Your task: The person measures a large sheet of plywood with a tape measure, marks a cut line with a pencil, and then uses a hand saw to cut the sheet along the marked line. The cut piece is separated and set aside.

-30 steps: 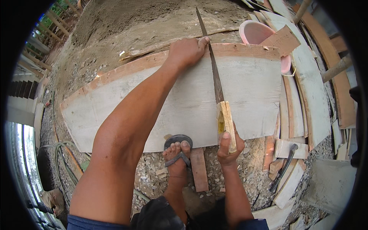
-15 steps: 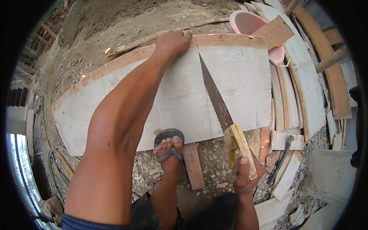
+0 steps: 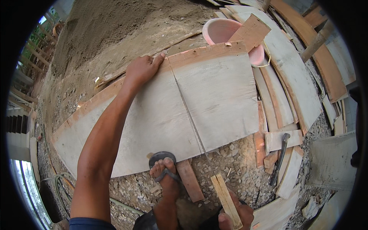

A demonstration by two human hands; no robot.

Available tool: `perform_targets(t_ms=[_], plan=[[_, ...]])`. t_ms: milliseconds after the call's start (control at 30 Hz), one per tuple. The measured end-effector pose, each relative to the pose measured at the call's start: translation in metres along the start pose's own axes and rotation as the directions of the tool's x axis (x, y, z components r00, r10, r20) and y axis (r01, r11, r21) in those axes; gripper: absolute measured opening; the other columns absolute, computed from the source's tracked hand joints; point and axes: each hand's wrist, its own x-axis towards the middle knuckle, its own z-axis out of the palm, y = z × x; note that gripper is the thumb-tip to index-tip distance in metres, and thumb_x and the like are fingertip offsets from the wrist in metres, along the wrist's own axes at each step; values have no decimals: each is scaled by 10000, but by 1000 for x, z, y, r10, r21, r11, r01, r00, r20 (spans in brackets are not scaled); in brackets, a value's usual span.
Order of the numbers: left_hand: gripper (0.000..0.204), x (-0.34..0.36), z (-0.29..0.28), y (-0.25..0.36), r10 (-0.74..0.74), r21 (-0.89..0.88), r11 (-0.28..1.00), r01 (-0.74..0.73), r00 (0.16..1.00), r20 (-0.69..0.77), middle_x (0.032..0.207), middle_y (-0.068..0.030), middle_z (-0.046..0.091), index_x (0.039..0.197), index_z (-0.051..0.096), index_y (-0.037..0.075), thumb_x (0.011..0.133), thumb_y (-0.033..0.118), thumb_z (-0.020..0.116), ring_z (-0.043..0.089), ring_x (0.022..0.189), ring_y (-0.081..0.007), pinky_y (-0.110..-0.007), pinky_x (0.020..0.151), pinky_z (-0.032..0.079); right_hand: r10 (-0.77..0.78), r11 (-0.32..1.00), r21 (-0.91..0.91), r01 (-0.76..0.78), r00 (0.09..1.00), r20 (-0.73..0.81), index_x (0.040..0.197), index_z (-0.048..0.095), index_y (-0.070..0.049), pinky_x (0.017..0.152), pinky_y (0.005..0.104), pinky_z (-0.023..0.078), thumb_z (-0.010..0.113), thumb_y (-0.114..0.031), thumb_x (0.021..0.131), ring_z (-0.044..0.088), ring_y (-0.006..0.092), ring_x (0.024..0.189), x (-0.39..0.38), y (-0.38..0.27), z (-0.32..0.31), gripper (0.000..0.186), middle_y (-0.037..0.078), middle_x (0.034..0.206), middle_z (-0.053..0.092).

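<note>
A large grey-white plywood board (image 3: 218,99) with a reddish-brown strip along its far side lies across the ground before me. Its far edge is gripped by my left hand (image 3: 142,69), fingers curled over the edge and thumb near a thin dark line that crosses the board. At the lower right, my right hand (image 3: 239,214) is closed round the pale wooden handle of a handsaw (image 3: 226,199). The blade, seen almost edge-on, runs along that line. My left foot, in a dark flip-flop (image 3: 164,159), presses on the board's near edge.
A pink plastic basin (image 3: 220,30) with a brown wood offcut (image 3: 251,31) stands beyond the board. Long planks (image 3: 285,65) are stacked to the right, near a hammer (image 3: 280,159). Gravel lies under the near edge, and a hose (image 3: 57,188) coils at left.
My right hand has drawn the saw back toward me, and the blade has turned from showing its side to lying edge-on along the line. The left hand keeps its hold.
</note>
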Motion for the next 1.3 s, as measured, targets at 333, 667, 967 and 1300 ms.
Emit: perform_targets(t_ms=[333, 667, 967, 1300], plan=[[704, -5, 5, -3, -2, 84, 996, 9, 997, -84, 712, -202, 669, 833, 733, 44, 917, 636, 361, 661, 757, -378, -470, 756, 496, -134, 931, 308, 197, 968, -212, 1222, 552, 105, 531, 255, 471, 587, -119, 887, 576, 91, 583, 167, 61, 114, 405, 80, 654, 611], [685, -12, 5, 5, 7, 62, 998, 5, 983, -185, 730, -185, 681, 853, 747, 86, 920, 635, 343, 668, 771, -358, -475, 767, 493, -210, 960, 156, 231, 968, -139, 1232, 526, 131, 600, 277, 514, 535, -149, 897, 645, 150, 635, 72, -3, 33, 437, 137, 752, 665], [711, -7, 7, -4, 71, 35, 997, -67, 988, -135, 724, -164, 685, 872, 744, 80, 904, 673, 352, 676, 761, -340, -449, 720, 505, -100, 987, 121, 109, 992, -79, 1237, 507, 162, 682, 314, 542, 582, -228, 872, 684, 223, 792, 22, 28, 36, 540, 259, 946, 674], [696, -13, 8, -6, 72, 90, 994, -58, 984, -161, 640, -131, 664, 804, 744, 83, 905, 659, 368, 661, 676, -337, -467, 694, 500, -101, 960, 240, 144, 978, -184, 1222, 558, 94, 494, 263, 434, 573, -70, 884, 504, 83, 532, 147, 41, 98, 376, 37, 630, 558]])
